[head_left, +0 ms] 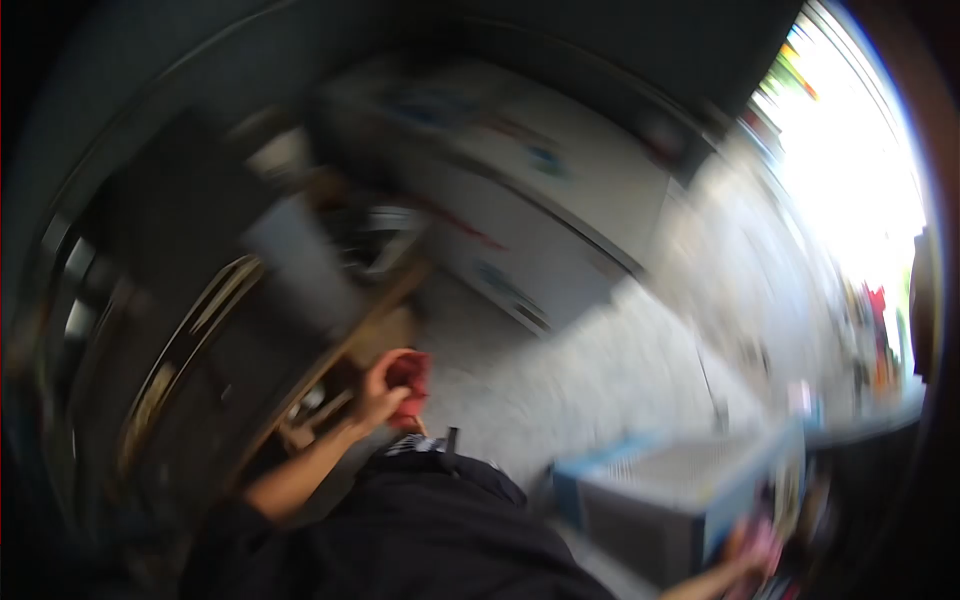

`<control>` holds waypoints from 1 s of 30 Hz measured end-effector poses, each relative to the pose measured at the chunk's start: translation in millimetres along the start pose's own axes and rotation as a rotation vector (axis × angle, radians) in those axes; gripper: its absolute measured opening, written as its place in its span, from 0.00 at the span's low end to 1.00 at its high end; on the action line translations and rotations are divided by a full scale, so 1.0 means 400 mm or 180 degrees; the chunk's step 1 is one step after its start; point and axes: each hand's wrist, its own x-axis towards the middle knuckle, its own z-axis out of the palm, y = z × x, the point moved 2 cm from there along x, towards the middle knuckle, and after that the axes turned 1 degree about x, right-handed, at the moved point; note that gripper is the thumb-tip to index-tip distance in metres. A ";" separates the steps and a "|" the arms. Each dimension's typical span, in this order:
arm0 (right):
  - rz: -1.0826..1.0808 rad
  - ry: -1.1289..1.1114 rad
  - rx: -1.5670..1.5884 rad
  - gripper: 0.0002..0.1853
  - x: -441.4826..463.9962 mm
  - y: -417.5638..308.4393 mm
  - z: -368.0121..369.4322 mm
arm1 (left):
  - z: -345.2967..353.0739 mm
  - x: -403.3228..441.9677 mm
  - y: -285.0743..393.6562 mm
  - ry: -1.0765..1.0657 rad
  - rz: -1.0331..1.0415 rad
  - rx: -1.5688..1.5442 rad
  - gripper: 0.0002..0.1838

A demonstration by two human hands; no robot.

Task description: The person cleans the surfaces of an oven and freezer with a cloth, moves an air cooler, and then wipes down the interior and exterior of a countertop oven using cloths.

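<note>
My left hand point(378, 394) is in front of my body, its fingers curled round a crumpled red cloth point(416, 384). At the lower right, my right hand point(740, 552) is smeared by motion beside the blue-and-grey box-like unit point(650, 500). Something pink point(766, 546) shows at its fingers, too blurred to name. Whether those fingers grip it I cannot make out.
A large white chest point(520, 230) with red and blue marks stands ahead on the pale floor point(560, 390). A wooden-edged bench point(330, 350) with containers runs along the left. Bright daylight enters through an opening point(850, 150) at right.
</note>
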 end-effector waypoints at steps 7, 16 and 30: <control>0.2605 0.1519 0.2613 0.38 0.718 0.528 -0.607 | -0.137 -0.010 0.168 0.1052 0.0971 0.0884 0.35; 0.3960 0.0747 0.4970 0.54 0.712 0.846 -0.860 | -0.587 0.031 0.439 0.2709 0.0609 0.4342 0.46; -0.3988 0.5850 0.4690 0.27 0.838 1.604 -2.125 | -0.712 -0.163 0.375 0.3712 -0.0672 0.4387 0.35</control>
